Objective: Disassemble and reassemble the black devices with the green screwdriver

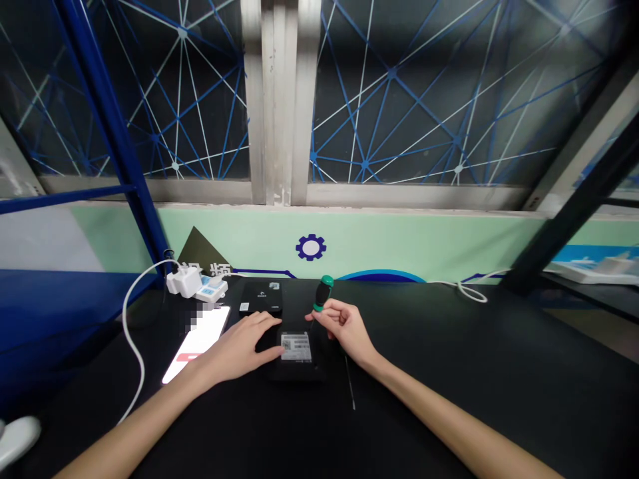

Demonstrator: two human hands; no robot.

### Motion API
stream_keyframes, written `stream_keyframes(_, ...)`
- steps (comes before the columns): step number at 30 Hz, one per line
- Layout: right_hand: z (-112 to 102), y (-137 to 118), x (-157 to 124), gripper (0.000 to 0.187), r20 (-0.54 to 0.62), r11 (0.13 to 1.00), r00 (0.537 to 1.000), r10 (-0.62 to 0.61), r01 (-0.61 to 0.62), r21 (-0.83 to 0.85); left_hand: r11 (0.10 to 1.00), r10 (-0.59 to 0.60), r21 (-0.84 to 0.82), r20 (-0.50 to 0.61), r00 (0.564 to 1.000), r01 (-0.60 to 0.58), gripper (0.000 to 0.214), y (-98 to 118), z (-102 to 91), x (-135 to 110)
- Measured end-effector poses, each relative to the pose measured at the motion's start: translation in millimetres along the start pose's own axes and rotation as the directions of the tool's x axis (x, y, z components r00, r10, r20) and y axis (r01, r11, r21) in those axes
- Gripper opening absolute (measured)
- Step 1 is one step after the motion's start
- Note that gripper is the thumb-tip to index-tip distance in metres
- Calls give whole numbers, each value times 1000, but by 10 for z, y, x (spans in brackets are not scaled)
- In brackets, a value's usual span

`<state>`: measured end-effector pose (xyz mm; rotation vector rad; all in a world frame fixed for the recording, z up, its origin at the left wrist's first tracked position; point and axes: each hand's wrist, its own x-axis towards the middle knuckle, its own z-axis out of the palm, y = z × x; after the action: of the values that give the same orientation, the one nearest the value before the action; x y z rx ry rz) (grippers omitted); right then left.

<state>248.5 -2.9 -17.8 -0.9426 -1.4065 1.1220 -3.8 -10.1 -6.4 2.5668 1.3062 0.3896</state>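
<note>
A flat black drive case (pixel 295 356) with a white printed label lies on the black table (pixel 449 372), right in front of me. My left hand (pixel 240 347) rests flat with its fingertips on the case's left side, gripping nothing. My right hand (pixel 347 327) is shut on a screwdriver (pixel 323 294) with a green and black handle, held upright. Its shaft points down close to the case's top edge, and the fingers hide the tip. A second black case (pixel 260 297) lies behind my left hand.
A smartphone (pixel 197 342) with a lit screen lies left of my left hand. Behind it are a white charger (pixel 184 281), its white cable (pixel 128 339), and a small white-and-blue device (pixel 212 289). A thin pale strip (pixel 350 384) lies on the table. A blue metal post (pixel 112 126) stands at the left.
</note>
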Motion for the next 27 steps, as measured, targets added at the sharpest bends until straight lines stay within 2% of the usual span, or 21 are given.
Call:
stream_keyframes(11, -23, 51, 8, 42, -13, 995, 998, -54, 52, -85, 1000, 9, 12, -1, 1000, -9, 54, 40, -35, -7)
stream_keyframes(20, -23, 70, 7, 42, 0, 996, 999, -42, 42, -83, 1000, 27, -8, -29, 999, -27, 54, 31, -34, -8)
stream_keyframes(27, -20, 42, 2, 46, -15, 994, 999, -47, 46, -100, 1000, 24, -3, -8, 1000, -24, 54, 33, -39, -3)
